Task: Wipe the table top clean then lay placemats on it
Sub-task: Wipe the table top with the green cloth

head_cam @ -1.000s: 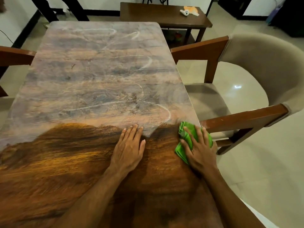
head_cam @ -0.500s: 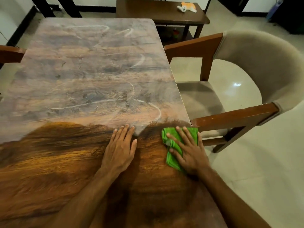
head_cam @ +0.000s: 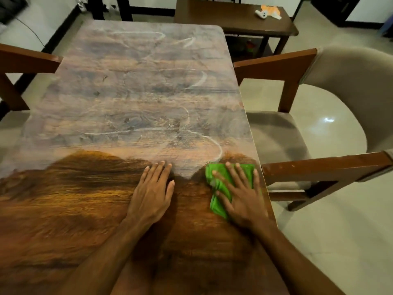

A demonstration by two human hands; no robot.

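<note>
Both forearms reach up from the bottom of the frame onto the wooden table top (head_cam: 131, 99). The left hand (head_cam: 152, 192) lies flat, palm down, fingers together and pointing toward the top of the frame, holding nothing. The right hand (head_cam: 240, 192), right of centre, presses with fingers spread on a crumpled green cloth (head_cam: 217, 188) just beside the table's right edge; it pins the cloth flat rather than clasping it. The cloth's long axis runs roughly up and down the frame. The lower part of the rounded-cornered top shows dark glossy grain; the upper part is hazy with pale curved streaks. A padded wooden-armed chair (head_cam: 340, 86) stands at right.
</note>
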